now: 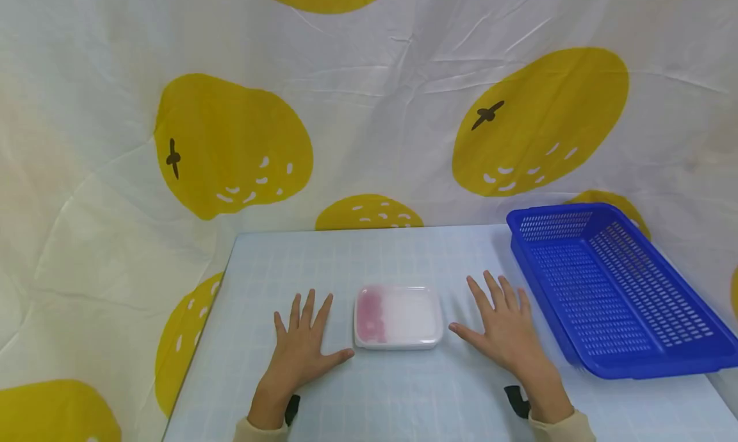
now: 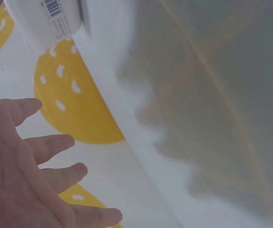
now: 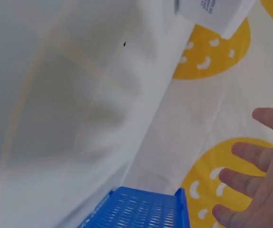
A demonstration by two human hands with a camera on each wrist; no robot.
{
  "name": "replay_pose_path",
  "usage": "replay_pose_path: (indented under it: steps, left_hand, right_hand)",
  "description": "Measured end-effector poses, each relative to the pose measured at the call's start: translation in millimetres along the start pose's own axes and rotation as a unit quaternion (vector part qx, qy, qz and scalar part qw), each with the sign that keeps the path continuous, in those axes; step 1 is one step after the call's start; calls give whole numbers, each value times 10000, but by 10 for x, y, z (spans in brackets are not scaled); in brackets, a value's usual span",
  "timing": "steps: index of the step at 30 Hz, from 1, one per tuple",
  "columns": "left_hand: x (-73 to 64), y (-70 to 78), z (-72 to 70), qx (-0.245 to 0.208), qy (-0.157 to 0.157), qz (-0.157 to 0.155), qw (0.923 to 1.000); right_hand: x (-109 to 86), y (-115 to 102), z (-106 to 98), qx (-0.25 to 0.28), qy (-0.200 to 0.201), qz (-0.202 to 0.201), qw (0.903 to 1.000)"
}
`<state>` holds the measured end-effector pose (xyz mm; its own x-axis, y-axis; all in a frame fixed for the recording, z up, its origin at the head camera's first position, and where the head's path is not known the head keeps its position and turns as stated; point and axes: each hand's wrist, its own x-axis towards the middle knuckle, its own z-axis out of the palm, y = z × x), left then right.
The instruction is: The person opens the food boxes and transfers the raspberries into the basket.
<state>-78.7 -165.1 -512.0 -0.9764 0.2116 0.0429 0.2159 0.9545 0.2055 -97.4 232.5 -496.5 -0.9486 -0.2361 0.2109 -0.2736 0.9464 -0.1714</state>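
Note:
A white rectangular container [image 1: 412, 317] with a translucent lid sits mid-table, pink showing through at its left end. Printed text and a barcode mark the side of the container [image 2: 55, 16] in the left wrist view; its printed side [image 3: 217, 12] also shows at the top of the right wrist view. My left hand [image 1: 302, 349] is to its left, fingers spread, thumb tip close to the container's corner. On the other side, my right hand [image 1: 507, 333] spreads its fingers, the thumb pointing toward the container. Neither hand holds anything.
A blue perforated plastic basket [image 1: 556, 307] stands at the table's right side, beyond my right hand. The table [image 1: 277, 256] has a pale checked cover. Behind it hangs a white cloth [image 1: 375, 128] printed with large yellow fruit shapes.

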Motion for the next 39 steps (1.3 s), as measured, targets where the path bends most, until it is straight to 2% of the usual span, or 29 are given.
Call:
replay_pose_path:
  steps: [5,9,15,22,27,39]
  left_hand:
    - [10,5,7,-147,-138,-57,9998]
    - [19,18,13,-525,-137,-18,9985]
    - [11,62,54,-982,-317,64,9946]
    - [-2,146,99,-1186,-259,125,9925]
    - [3,213,134,-1249,-387,79,9914]
    - [21,295,159,-1235,-545,151,9907]
  right_hand:
    - [27,-40,4,54,86,-133,9999]
    - [59,-76,7,44,168,-249,9995]
    - [93,-159,30,85,304,-548,9980]
    - [138,-266,130,89,277,-912,9954]
    - [168,-377,157,131,207,-1072,9939]
    - [282,-752,226,279,291,-1803,9828]
